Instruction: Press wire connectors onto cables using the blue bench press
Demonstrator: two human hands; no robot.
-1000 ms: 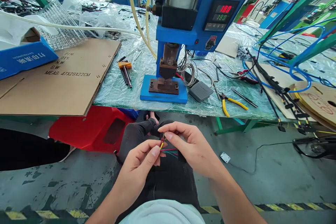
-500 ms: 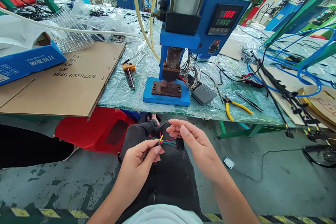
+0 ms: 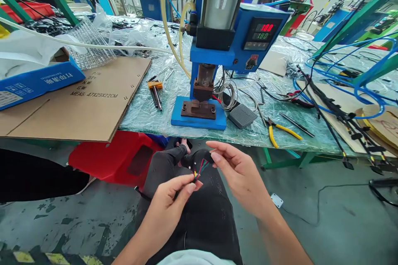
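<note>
Between my hands, above my lap, is a bundle of thin coloured wires [image 3: 202,167], red, green and yellow. My left hand [image 3: 174,196] pinches the wires where they fan out, and several loose ends stick up from its fingertips. My right hand [image 3: 238,172] has thumb and forefinger closed on a small black piece [image 3: 209,157] at the other end of the wires. Fingers cover part of that piece, so its exact kind is unclear. Ahead of my hands, a blue press [image 3: 199,122] with a lit display stands on the bench.
Yellow-handled pliers [image 3: 284,131] and a grey foot pedal [image 3: 242,115] lie right of the press. Flattened cardboard [image 3: 77,107] covers the bench's left side. Black cables [image 3: 336,112] hang over the right edge. A red stool [image 3: 108,159] stands below; another person's leg [image 3: 40,174] shows at left.
My right hand has closed its thumb and forefinger on the black piece, which hung beside it before, and raised it. The wires now slant upward from my left hand. The view has shifted slightly.
</note>
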